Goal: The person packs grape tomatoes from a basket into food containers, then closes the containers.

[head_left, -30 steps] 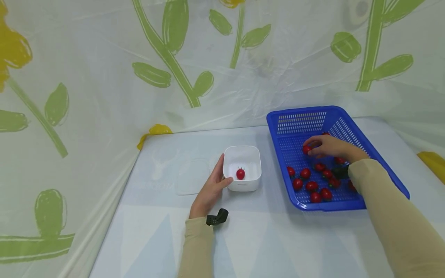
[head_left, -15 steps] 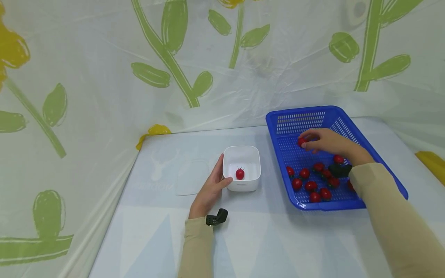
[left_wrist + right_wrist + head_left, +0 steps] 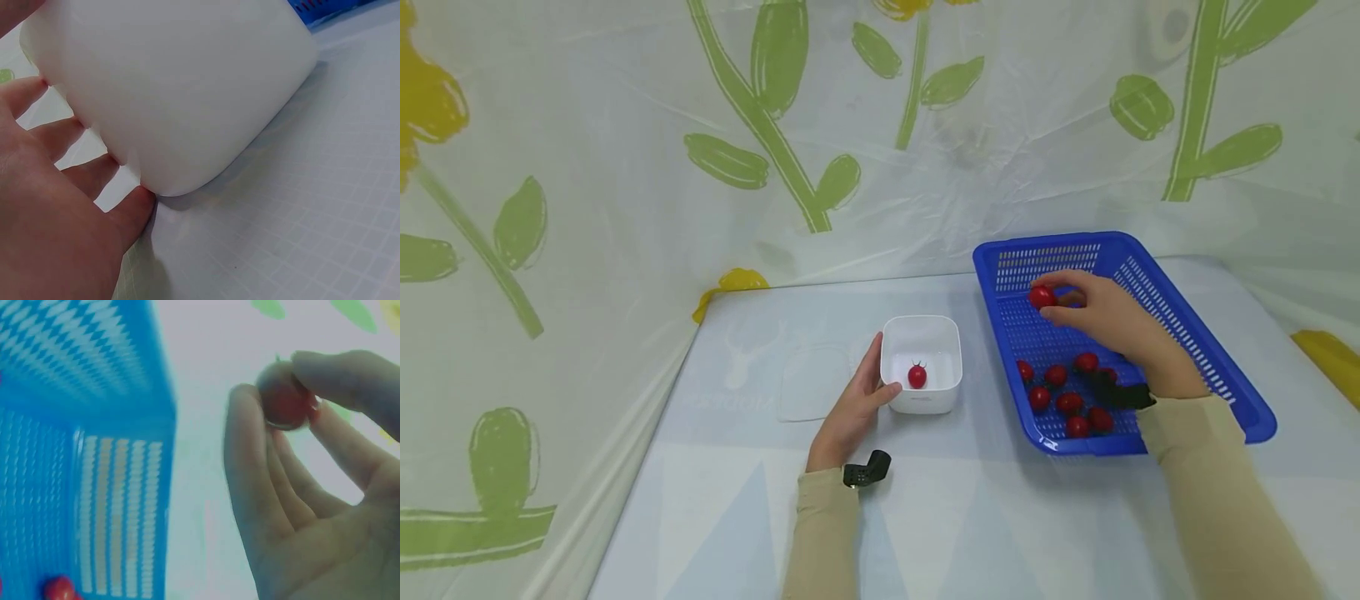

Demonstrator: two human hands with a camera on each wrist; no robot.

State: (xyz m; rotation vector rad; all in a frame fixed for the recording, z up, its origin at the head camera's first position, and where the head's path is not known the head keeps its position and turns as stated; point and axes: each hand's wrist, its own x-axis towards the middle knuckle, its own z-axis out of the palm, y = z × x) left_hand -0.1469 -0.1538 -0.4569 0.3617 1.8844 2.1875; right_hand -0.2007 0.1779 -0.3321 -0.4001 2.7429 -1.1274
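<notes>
Over the far left part of the blue basket point(image 3: 999, 333), the right hand point(image 3: 1108, 317) holds a small red tomato point(image 3: 1042, 297). Its grip is pinched, with the thumb and fingers pressing on the tomato from both sides. Seen from the right wrist, a tiny stem pokes out of it. Other tomatoes point(image 3: 1070, 403) lie on the basket's floor, most of them at the near end, and the right arm hides part of that end.

To the left, near the basket but apart from it, is a white box point(image 3: 922, 402) with its top open. The left hand point(image 3: 850, 417) grips the box, its thumb by the near left corner and its fingers along the left side. One loose tomato point(image 3: 917, 376) lies inside, close to the near wall. Left of the box, a pale flat square point(image 3: 814, 379) lies on the white desk point(image 3: 775, 517). Behind hangs a leafy sheet point(image 3: 625, 208).
</notes>
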